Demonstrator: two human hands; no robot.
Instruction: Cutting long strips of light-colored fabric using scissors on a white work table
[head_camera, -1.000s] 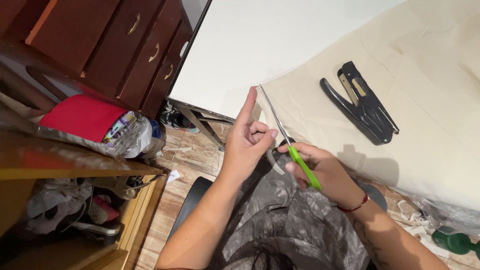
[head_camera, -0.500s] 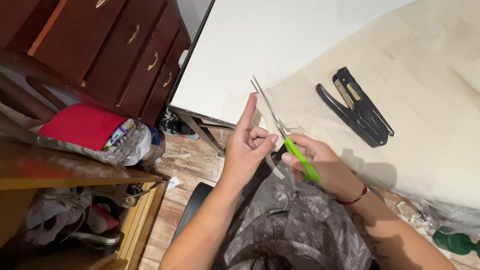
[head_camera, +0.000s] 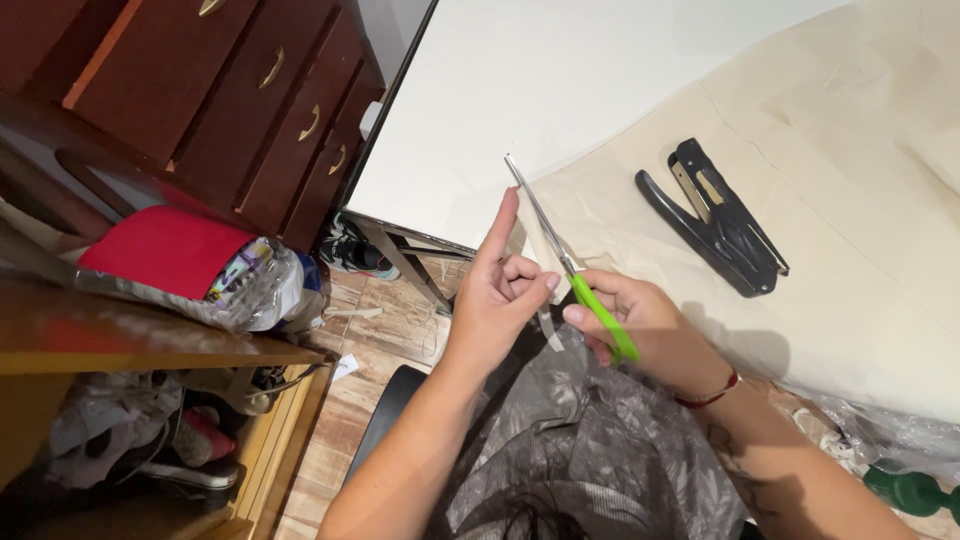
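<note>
My right hand (head_camera: 630, 320) grips a pair of green-handled scissors (head_camera: 572, 270) whose blades point up and away over the edge of a cream cloth (head_camera: 800, 200). My left hand (head_camera: 500, 290) is beside the blades, index finger raised, the other fingers curled and pinching a thin pale strip (head_camera: 548, 325) that hangs down below them. Both hands hover over my lap, which is covered in grey patterned fabric (head_camera: 600, 450).
A black plier-like hand tool (head_camera: 715, 215) lies on the cream cloth on the white table (head_camera: 520, 100). Dark wooden drawers (head_camera: 250, 90) stand at left, with a red item (head_camera: 160, 250) and plastic bag on a wooden shelf (head_camera: 150, 350). Shoes sit on the floor.
Both hands with the scissors have held nearly the same pose; the view has shifted slightly and the scissors sit a little higher over the cloth edge.
</note>
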